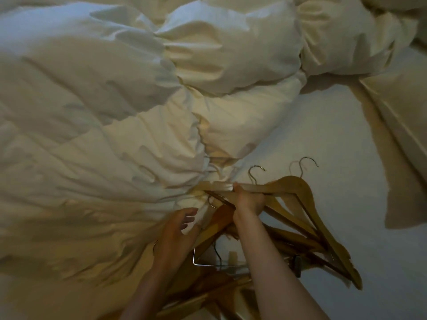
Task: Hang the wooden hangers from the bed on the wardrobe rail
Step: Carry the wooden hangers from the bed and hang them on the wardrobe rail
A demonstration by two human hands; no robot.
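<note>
A rumpled cream duvet covers most of the bed. The wooden hangers lie heaped on the bare sheet at the duvet's near edge. The right hand has its grip clamped on one hanger's arm. The left hand, fingers apart and seemingly empty, hovers just beside the heap.
</note>
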